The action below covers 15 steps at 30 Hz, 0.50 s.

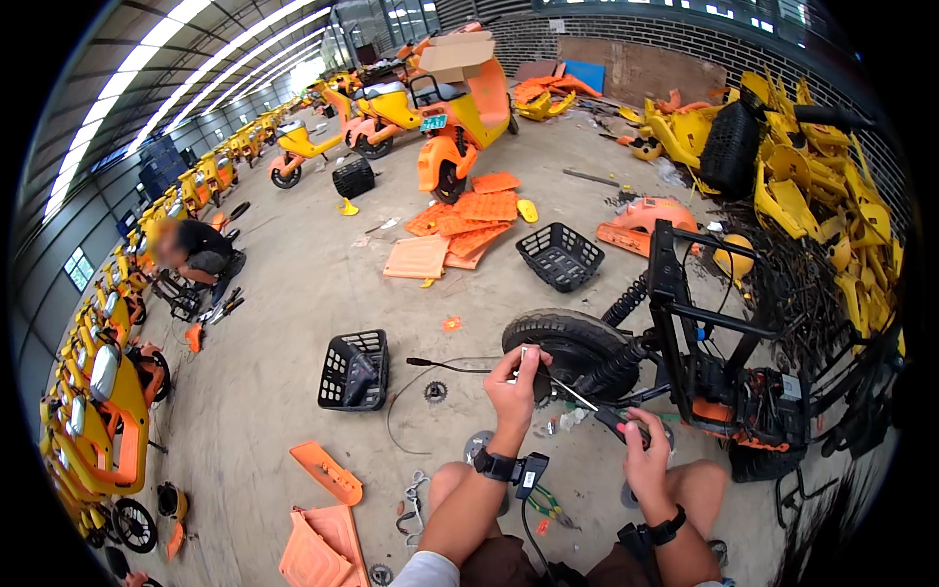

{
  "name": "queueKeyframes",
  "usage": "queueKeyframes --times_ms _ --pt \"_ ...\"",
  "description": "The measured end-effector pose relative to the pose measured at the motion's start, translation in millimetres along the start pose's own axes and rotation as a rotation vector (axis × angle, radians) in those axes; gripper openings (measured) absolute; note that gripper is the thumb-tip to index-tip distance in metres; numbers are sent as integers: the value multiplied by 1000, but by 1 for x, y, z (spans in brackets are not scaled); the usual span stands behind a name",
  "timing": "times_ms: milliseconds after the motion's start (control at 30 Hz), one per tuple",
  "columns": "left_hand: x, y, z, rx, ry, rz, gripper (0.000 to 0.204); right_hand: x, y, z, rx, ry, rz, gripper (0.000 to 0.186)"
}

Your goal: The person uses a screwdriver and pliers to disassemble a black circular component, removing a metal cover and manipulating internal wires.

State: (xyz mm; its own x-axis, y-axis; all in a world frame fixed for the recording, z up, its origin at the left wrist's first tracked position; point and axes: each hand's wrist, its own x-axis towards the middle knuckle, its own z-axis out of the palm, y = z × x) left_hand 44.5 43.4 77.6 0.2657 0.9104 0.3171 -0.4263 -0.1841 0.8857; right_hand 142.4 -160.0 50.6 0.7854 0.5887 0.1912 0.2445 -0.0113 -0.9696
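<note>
My left hand (513, 389) is raised before the scooter's rear wheel (562, 328), its thumb and fingers pinched on a black cable (455, 367). A small pale piece, perhaps a connector, shows at the fingertips. The cable stretches left to a black plug end. My right hand (646, 458) grips a screwdriver (608, 419) by its dark handle with red on it. Its metal shaft slants up and left, toward the left hand; I cannot tell whether the tip touches anything. A stripped black scooter frame (665, 284) with a coil shock absorber stands just right of the wheel.
Pliers (548, 507) lie between my legs. A black basket (327, 382) and a sprocket (435, 392) sit left of the wheel; another basket (528, 256) lies beyond. Orange panels (416, 256) cover part of the floor. Yellow parts (782, 186) are heaped right. A person (201, 249) crouches far left.
</note>
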Motion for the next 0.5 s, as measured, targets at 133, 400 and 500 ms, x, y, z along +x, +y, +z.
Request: queueKeyframes --times_ms 133,400,500 --pt "1 1 -3 -23 6 -7 23 -3 3 0 -81 59 -146 26" --pt "1 3 -3 -79 43 -44 24 -6 -15 0 -262 103 -396 38" --pt "6 4 -9 -208 53 -82 26 -9 -18 5 -208 32 -420 42"
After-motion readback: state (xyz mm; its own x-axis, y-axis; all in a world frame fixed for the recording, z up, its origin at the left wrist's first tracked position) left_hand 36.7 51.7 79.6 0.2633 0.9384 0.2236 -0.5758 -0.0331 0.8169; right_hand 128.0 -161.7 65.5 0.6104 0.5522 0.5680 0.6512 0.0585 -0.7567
